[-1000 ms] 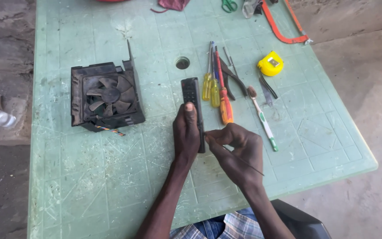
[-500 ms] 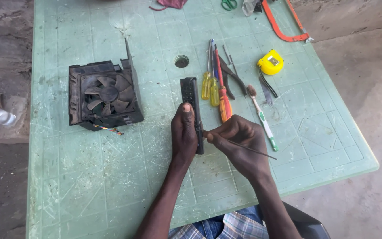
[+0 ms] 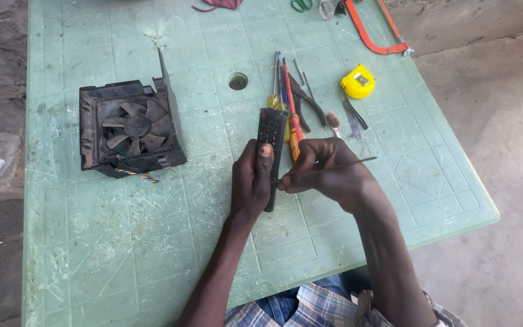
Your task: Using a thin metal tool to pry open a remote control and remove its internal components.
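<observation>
My left hand (image 3: 250, 178) grips a black remote control (image 3: 272, 130), thumb lying on its keypad, held just above the green plastic table (image 3: 122, 242). My right hand (image 3: 328, 172) is closed on a thin metal tool (image 3: 358, 161) whose tip meets the remote's right edge near my left thumb. The tool's handle end sticks out to the right past my knuckles. Both hands touch at the lower half of the remote.
A dusty black fan unit (image 3: 129, 128) with loose wires lies to the left. Screwdrivers (image 3: 290, 115), pliers (image 3: 307, 103), a brush and a yellow tape measure (image 3: 358, 83) lie behind my hands. An orange hacksaw (image 3: 370, 30) and scissors (image 3: 301, 5) sit at the far edge.
My right hand has shifted left against the remote's edge, and the thin tool has swung from slanting down-right to nearly level. The left hand keeps its grip.
</observation>
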